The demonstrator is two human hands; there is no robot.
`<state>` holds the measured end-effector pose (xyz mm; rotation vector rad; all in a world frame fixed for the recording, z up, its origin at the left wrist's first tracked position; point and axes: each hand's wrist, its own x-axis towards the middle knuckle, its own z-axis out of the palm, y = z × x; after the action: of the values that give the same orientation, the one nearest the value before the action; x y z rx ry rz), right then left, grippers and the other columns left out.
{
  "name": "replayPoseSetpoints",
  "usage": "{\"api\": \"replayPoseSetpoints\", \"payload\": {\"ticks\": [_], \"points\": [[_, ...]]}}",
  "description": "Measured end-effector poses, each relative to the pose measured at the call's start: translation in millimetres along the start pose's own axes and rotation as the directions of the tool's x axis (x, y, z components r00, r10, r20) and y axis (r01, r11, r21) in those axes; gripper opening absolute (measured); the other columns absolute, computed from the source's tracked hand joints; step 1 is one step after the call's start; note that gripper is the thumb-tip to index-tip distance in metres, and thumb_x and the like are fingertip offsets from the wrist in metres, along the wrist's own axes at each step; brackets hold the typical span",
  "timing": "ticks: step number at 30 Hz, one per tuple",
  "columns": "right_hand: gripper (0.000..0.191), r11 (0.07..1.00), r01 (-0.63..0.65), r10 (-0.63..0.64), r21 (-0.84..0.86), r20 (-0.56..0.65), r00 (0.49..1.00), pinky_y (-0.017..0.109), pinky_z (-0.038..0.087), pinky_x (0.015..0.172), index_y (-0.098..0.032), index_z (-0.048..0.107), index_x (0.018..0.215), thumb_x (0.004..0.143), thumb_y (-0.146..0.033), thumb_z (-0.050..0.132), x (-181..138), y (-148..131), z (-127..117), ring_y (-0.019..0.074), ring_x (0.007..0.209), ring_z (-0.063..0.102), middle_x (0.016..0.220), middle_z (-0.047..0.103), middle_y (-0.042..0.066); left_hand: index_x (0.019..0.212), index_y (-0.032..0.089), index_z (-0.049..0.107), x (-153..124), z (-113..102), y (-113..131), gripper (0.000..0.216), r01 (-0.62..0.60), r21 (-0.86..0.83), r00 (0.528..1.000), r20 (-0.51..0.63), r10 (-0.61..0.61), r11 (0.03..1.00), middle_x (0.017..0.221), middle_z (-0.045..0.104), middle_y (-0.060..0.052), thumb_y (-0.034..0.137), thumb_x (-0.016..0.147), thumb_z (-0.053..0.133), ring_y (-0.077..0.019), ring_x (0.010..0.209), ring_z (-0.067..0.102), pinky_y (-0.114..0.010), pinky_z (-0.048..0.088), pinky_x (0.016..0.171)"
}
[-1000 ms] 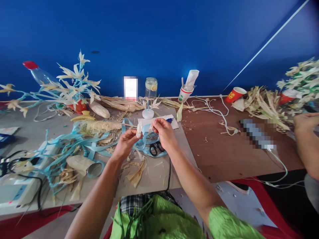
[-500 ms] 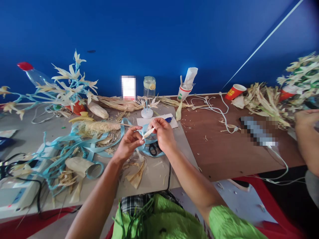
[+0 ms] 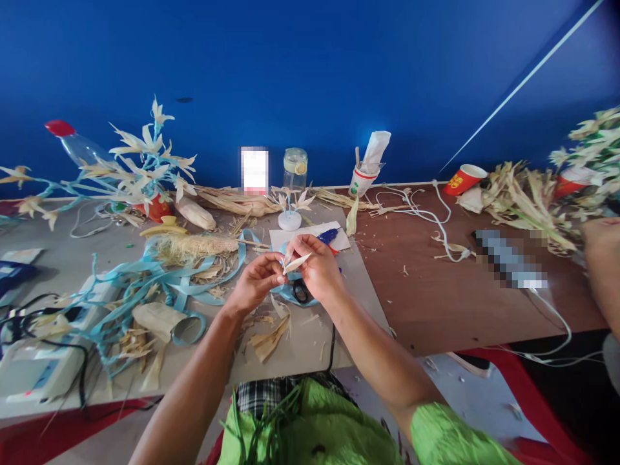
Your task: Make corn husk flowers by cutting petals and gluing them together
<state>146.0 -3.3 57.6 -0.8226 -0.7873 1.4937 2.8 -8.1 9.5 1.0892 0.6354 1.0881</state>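
Note:
My left hand [image 3: 256,283] and my right hand [image 3: 317,266] meet over the grey table [image 3: 310,336], both pinched on a small pale strip of corn husk [image 3: 296,262] folded to a point. Under my right hand lie black scissors [image 3: 301,290] on a coil of light blue ribbon [image 3: 169,284]. A blue glue gun [image 3: 329,236] rests on a white sheet just beyond my hands. Husk scraps [image 3: 271,336] lie below my left hand.
Husk flowers on blue stems [image 3: 140,161] stand at the left, a small one in a white base [image 3: 289,219], a jar [image 3: 295,169], paper cups [image 3: 361,182], white cable [image 3: 436,226]. Another person's arm [image 3: 603,271] is at the right, beside a husk pile [image 3: 523,194].
My hands have drawn closer together and lower; the husk piece, first held as two bits apart, is now one narrow pointed strip pinched between both hands.

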Motion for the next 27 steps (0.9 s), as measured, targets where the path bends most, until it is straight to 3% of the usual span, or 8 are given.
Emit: {"api": "replayPoseSetpoints", "payload": {"ticks": [15,27], "points": [[0.032,1.000,0.003,-0.003,-0.008,0.022,1.000,0.023,0.033,0.050,-0.019,0.049,0.063,0.067,-0.042,0.070,-1.9,-0.9,1.5,0.0075,0.049,0.036,0.055,0.046,-0.005,0.079,0.014,0.065,1.8,2.4,3.4,0.025,0.017,0.001,0.998,-0.057,-0.017,1.000,0.063,0.061,0.000,0.025,0.062,0.079,-0.0092,0.058,0.053,-0.022,0.040,0.059],[0.033,0.999,-0.022,0.021,0.038,0.041,0.999,0.024,0.034,0.050,-0.019,0.049,0.063,0.066,-0.043,0.072,0.6,1.6,0.8,0.0081,0.049,0.037,0.056,0.047,-0.005,0.079,0.014,0.067,1.6,-1.0,-1.0,0.023,0.025,-0.010,0.998,-0.064,-0.026,1.000,0.066,0.061,0.000,0.023,0.062,0.079,-0.0082,0.060,0.051,-0.021,0.038,0.060]]}}
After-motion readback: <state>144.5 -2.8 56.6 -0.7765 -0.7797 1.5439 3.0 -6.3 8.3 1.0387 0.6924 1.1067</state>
